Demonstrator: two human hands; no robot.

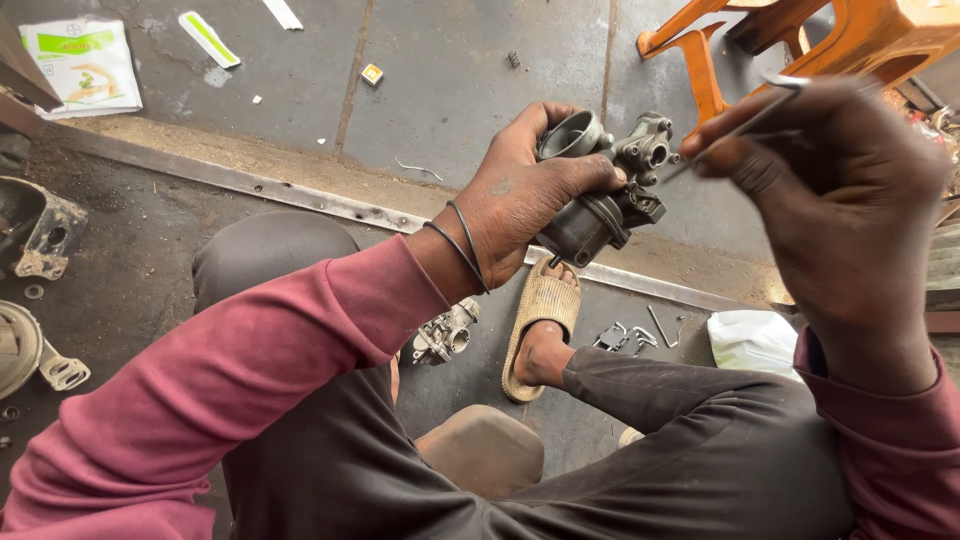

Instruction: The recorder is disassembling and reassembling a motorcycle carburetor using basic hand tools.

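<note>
Hands at work on a small engine part, seen from above by the person who sits over a dirty concrete floor [450, 90]. Left hand [525, 190] is clamped around a grey metal carburettor [600, 190], held up in the middle of the view, with the thumb lying across its front and the fingers wrapped behind. Two thin black bands circle the left wrist, and a dark pink sleeve [200, 400] runs back from it to the near left corner.

Right hand [840, 200] is on the right, its fingers pinched together on a thin metal tool [745, 125]. The tool slants down to the left, and its tip is at the right side of the carburettor, at or just beside its metal fittings.

Below the hands are the person's knees in dark trousers and one foot in a tan sandal [540, 320]. On the floor, just left of the sandal, lies a second carburettor [445, 335]. To the right of the sandal lie small metal pieces [625, 337], and beside them a white bag [750, 340]. An orange plastic stool [800, 40] stands at the far right. A white and green packet [80, 65] lies at the far left. Grey engine covers [35, 290] sit at the left edge.
</note>
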